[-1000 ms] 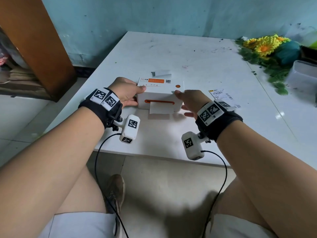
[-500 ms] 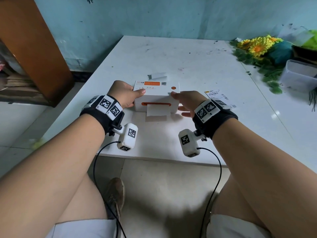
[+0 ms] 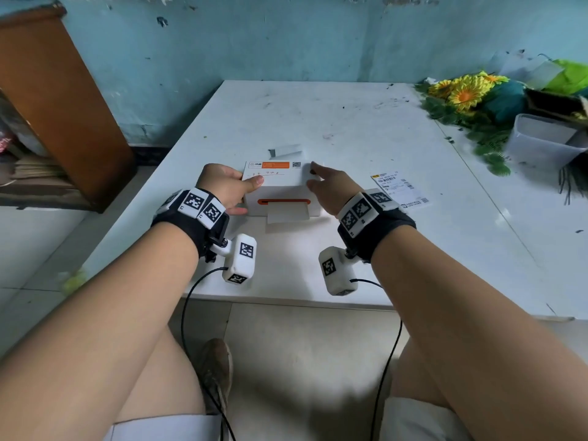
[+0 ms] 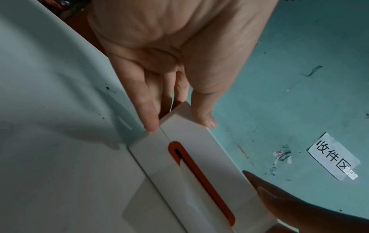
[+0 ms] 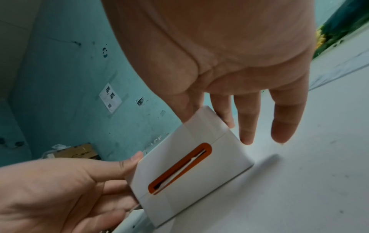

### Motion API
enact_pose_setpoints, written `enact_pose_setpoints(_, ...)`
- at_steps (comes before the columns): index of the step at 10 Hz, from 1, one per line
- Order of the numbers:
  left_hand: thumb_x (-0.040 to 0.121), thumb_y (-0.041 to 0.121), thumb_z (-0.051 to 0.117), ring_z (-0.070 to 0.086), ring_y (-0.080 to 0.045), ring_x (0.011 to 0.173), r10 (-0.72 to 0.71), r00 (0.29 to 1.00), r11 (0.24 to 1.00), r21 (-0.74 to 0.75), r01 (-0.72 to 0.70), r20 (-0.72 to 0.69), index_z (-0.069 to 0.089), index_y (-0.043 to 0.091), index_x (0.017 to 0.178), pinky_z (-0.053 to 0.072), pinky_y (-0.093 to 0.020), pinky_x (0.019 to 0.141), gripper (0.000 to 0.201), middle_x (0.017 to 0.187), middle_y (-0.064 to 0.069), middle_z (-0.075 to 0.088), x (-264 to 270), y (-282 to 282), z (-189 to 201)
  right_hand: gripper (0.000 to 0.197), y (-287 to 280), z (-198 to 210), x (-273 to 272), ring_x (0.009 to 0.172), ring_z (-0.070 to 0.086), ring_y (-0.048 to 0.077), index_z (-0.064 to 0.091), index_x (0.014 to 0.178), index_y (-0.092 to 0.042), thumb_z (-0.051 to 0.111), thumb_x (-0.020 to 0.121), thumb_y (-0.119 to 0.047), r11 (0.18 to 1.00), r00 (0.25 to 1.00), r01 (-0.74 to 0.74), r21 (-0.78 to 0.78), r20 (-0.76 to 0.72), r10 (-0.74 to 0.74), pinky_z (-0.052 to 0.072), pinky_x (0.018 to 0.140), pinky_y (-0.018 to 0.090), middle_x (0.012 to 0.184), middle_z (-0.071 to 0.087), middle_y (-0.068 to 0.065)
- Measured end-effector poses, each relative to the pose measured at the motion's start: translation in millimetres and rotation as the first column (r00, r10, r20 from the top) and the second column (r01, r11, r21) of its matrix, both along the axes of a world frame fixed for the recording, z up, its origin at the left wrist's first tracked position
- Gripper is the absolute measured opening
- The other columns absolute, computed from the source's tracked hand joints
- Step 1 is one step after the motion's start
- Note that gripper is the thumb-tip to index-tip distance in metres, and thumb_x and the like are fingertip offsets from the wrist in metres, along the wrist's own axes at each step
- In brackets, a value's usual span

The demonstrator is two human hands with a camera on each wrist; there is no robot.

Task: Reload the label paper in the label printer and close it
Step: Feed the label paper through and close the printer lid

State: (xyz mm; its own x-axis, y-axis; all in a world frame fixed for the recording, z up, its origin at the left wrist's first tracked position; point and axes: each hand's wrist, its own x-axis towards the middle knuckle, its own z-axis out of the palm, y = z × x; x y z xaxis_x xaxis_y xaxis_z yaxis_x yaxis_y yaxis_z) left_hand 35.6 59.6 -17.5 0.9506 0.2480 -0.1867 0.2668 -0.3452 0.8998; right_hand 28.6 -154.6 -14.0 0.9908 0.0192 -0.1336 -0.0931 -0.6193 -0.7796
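Note:
The white label printer (image 3: 280,194) stands near the table's front edge with its lid down. A strip of label paper (image 3: 288,214) hangs out of its orange slot (image 3: 284,201). My left hand (image 3: 243,192) grips the printer's left end, thumb on the lid and fingers down the side. In the left wrist view that hand (image 4: 177,123) clamps the printer (image 4: 199,181) at its corner. My right hand (image 3: 313,176) lies on the lid's right corner with straight fingers. In the right wrist view this hand (image 5: 209,118) straddles the printer (image 5: 191,165), two fingers hanging free beside it.
A printed shipping label (image 3: 399,189) lies right of the printer, and a scrap of paper (image 3: 286,151) lies behind it. Artificial sunflowers (image 3: 467,93) and a clear plastic box (image 3: 541,141) fill the far right. A brown cabinet (image 3: 57,106) stands left of the white table (image 3: 350,122).
My right hand has risen from the printer's right side onto the lid's right corner, covering the orange button. The left hand keeps its grip.

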Motion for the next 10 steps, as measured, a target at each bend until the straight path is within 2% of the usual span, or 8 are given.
enact_pose_setpoints(1,0.088,0.033,0.089,0.076,-0.031,0.113,-0.029,0.998,0.998,0.056,0.032,-0.051,0.067,0.017,0.092,0.067,-0.047,0.085,0.027,0.127,-0.015,0.075,2,1,6,0.053,-3,0,4,0.08,0.059,0.015,0.045,0.162,-0.026,0.051,0.11,-0.022,0.999,1.0,0.021,0.044,-0.023,-0.02,0.033,0.036,0.004,0.146,0.064,0.001)
enact_pose_setpoints(3,0.084,0.038,0.092,0.08,-0.034,0.1,-0.036,0.997,0.962,0.267,0.053,-0.067,0.067,0.013,0.08,0.065,-0.047,0.092,0.035,0.102,-0.012,0.08,8,1,16,0.051,1,9,15,0.069,0.052,0.01,0.048,0.16,-0.027,0.055,0.109,-0.02,0.999,0.996,0.047,0.003,-0.079,-0.047,0.039,0.046,0.006,0.129,0.065,0.003)
enact_pose_setpoints(4,0.083,0.036,0.092,0.067,-0.031,0.092,-0.033,0.999,0.909,0.416,0.039,-0.021,0.067,0.01,0.087,0.055,-0.034,0.091,0.037,0.098,-0.008,0.069,11,-5,21,0.05,7,12,16,0.097,0.05,0.019,0.05,0.158,-0.019,0.051,0.108,-0.013,0.999,0.995,0.035,-0.018,-0.089,-0.037,0.052,0.072,0.009,0.119,0.051,0.0)
enact_pose_setpoints(5,0.087,0.028,0.09,0.068,-0.031,0.103,-0.044,0.999,0.86,0.509,0.033,0.009,0.074,0.004,0.116,0.049,-0.032,0.09,0.041,0.113,-0.01,0.074,8,-16,27,0.047,4,17,11,0.109,0.043,0.015,0.049,0.156,-0.007,0.053,0.109,-0.007,0.999,0.996,0.036,-0.027,-0.086,-0.038,0.037,0.046,-0.004,0.141,0.058,0.015)
enact_pose_setpoints(6,0.09,0.025,0.087,0.071,-0.034,0.114,-0.055,0.998,0.851,0.525,0.024,0.043,0.078,0.006,0.119,0.051,-0.031,0.094,0.036,0.125,-0.014,0.077,9,-21,21,0.047,9,25,-1,0.127,0.059,0.026,0.047,0.157,-0.007,0.052,0.11,-0.008,0.967,0.974,0.186,0.173,-0.163,-0.158,0.047,0.067,-0.004,0.159,0.052,0.015)
enact_pose_setpoints(7,0.086,0.028,0.089,0.07,-0.033,0.116,0.021,0.997,0.901,0.431,-0.049,0.071,0.075,0.011,0.125,0.051,-0.03,0.1,0.044,0.125,-0.011,0.075,9,-16,7,0.05,9,21,3,0.135,0.06,0.029,0.044,0.159,-0.009,0.047,0.109,-0.008,0.935,0.964,0.247,0.256,-0.16,-0.211,0.05,0.1,0.028,0.158,0.053,0.012)
enact_pose_setpoints(9,0.082,0.034,0.09,0.071,-0.025,0.09,0.058,0.995,0.962,0.263,-0.076,0.076,0.071,0.022,0.089,0.057,-0.034,0.094,0.024,0.093,0.001,0.075,19,0,-16,0.053,13,3,5,0.103,0.051,0.02,0.05,0.159,-0.021,0.044,0.108,-0.007,0.946,0.978,0.199,0.255,-0.113,-0.175,0.04,0.067,0.019,0.134,0.061,0.005)
enact_pose_setpoints(10,0.086,0.029,0.09,0.062,-0.019,0.066,0.047,0.997,0.983,0.173,-0.056,0.058,0.077,0.017,0.088,0.058,-0.032,0.084,0.018,0.084,-0.004,0.077,19,3,-17,0.049,10,-7,6,0.09,0.06,0.019,0.06,0.151,-0.024,0.05,0.106,-0.008,0.918,0.976,0.215,0.335,-0.101,-0.192,0.039,0.057,0.014,0.147,0.065,0.006)
